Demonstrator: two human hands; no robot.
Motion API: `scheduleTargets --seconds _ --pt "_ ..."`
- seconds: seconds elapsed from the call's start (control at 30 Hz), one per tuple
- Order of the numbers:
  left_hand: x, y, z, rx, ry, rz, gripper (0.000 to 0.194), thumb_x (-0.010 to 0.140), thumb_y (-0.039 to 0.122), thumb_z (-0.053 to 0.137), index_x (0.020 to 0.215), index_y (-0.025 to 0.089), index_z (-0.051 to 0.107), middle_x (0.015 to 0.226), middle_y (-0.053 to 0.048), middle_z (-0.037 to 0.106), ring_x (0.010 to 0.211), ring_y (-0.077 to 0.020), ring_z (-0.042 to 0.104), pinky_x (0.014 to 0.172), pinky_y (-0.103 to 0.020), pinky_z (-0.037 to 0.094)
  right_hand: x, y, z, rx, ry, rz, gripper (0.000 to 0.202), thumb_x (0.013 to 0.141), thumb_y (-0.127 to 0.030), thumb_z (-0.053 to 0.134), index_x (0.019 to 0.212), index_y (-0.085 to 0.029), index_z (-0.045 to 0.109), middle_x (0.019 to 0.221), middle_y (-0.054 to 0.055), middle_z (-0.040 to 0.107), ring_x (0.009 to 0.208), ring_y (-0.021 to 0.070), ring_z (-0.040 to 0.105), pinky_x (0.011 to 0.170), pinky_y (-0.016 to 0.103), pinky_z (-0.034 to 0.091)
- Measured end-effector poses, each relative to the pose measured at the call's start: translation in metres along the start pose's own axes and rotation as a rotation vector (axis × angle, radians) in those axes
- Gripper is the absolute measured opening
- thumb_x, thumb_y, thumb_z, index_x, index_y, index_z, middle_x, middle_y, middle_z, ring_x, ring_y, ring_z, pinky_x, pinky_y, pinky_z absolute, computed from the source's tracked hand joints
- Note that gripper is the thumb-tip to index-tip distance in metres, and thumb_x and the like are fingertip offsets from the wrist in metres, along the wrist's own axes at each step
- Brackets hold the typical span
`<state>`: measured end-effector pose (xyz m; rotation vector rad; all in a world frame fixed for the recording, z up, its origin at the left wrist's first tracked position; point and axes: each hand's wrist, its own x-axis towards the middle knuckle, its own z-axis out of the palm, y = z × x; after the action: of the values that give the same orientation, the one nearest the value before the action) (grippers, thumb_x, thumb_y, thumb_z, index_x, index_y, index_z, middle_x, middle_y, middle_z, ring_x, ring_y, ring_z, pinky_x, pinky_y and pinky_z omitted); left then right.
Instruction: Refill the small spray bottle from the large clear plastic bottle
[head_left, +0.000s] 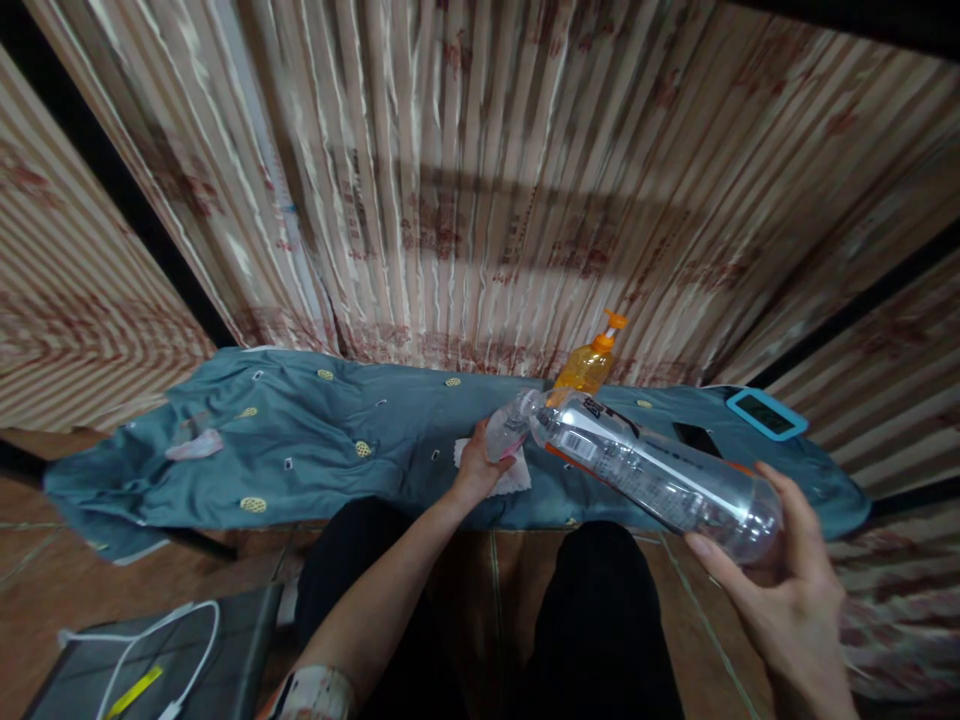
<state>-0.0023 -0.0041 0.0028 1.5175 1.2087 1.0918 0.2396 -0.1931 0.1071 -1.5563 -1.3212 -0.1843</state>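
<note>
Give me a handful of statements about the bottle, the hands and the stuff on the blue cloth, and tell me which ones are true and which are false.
1. The right hand holds the base of a clear plastic bottle. True.
2. The bottle stands upright. False: it is tilted, neck toward the left hand.
3. The left hand rests on a white paper tissue. True.
4. The pump bottle behind is green. False: it is orange.
5. A blue-framed flat device lies on the teal patterned cloth at the right. True.
</note>
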Motion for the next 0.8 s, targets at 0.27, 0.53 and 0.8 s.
scheduleTargets --seconds 0.27,0.53,0.8 --pt "0.0013 -0.0044 0.0022 -0.003 0.016 -0.003 0.058 0.068 0.009 0.084 0.120 0.023 0.063 0.118 -0.003 0.077 0.114 -0.0293 0.073 0.105 -0.042 0.056 -0.0002 0.0012 0.0005 0.008 -0.010 0.004 0.095 0.077 -0.061 0.083 0.157 -0.019 0.054 0.150 0.014 0.061 0.126 0.0351 0.065 0.106 0.050 0.056" --pt "0.0018 -0.0037 0.0011 -0.001 0.003 -0.001 0.058 0.067 0.010 0.086 0.119 0.024 0.062 0.116 -0.001 0.077 0.116 -0.0281 0.072 0.108 -0.042 0.055 -0.0009 0.0048 0.0009 0.018 -0.009 -0.007 0.097 0.077 -0.062 0.083 0.158 -0.018 0.053 0.149 0.016 0.062 0.125 0.0353 0.066 0.105 0.050 0.057" --pt "0.0025 -0.0080 0.0016 -0.024 0.008 0.010 0.058 0.066 0.010 0.085 0.118 0.023 0.062 0.116 -0.002 0.077 0.117 -0.0294 0.071 0.108 -0.043 0.054 0.0022 0.0026 -0.0023 -0.017 -0.026 -0.019 0.097 0.079 -0.063 0.082 0.158 -0.016 0.053 0.149 0.019 0.061 0.125 0.0366 0.066 0.102 0.051 0.059"
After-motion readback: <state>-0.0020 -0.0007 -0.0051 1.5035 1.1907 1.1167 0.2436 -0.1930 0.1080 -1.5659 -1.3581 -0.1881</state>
